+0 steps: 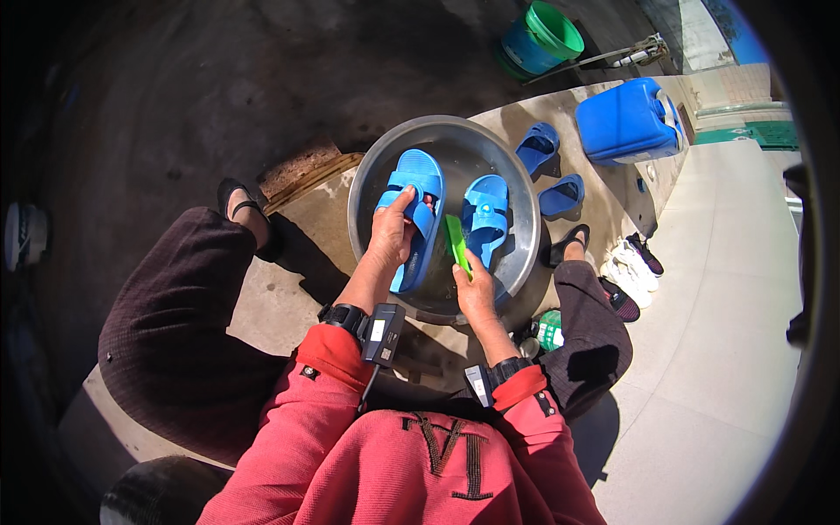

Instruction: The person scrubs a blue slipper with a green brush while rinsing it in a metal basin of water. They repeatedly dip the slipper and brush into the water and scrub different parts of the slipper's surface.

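A wide metal basin (pixel 363 157) with water in it stands on the ground between my knees. My left hand (pixel 392 231) grips a light blue slide sandal (pixel 415 164) by its strap, with the thumb on top, over the left side of the basin. In my right hand (pixel 474 289) is the handle of a bright green brush (pixel 455 239), its head close to a second light blue sandal (pixel 489 190). That second sandal lies in the basin, to the right of the brush. The brush's bristles are mostly hidden.
Two dark blue slippers (pixel 538 146) lie beyond the basin's right rim, near a blue plastic jerrycan (pixel 623 125). A green bucket (pixel 535 42) stands farther off. White shoes (pixel 630 272) and dark shoes lie beside my right foot. A brick (pixel 302 167) lies left of the basin.
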`<state>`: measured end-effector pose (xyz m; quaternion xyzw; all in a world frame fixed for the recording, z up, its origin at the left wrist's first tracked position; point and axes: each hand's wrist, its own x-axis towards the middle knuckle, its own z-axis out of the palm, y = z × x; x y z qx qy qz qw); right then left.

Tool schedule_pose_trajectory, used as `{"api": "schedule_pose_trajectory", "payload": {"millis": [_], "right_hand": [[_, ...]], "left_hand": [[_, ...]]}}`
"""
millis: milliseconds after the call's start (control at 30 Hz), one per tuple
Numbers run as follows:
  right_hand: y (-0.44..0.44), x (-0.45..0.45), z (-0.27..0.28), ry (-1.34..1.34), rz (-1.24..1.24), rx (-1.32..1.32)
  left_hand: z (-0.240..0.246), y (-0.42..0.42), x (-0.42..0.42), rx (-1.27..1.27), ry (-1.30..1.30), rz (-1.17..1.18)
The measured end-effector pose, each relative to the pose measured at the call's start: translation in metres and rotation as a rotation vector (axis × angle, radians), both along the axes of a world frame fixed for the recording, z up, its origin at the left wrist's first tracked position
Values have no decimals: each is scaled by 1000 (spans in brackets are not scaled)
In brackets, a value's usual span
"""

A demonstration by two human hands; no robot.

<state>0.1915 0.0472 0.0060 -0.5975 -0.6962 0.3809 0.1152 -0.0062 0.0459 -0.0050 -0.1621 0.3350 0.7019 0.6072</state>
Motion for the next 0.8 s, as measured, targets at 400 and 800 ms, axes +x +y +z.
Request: {"api": "schedule_pose_trajectory", "payload": {"millis": [400,800], "right_hand": [[-25,-44,43,-59,322,266],[-53,-17,68,-120,421,133]], "left_hand": [[-22,-9,12,-120,-40,-91],[-53,-14,21,-199,-219,20]]}}
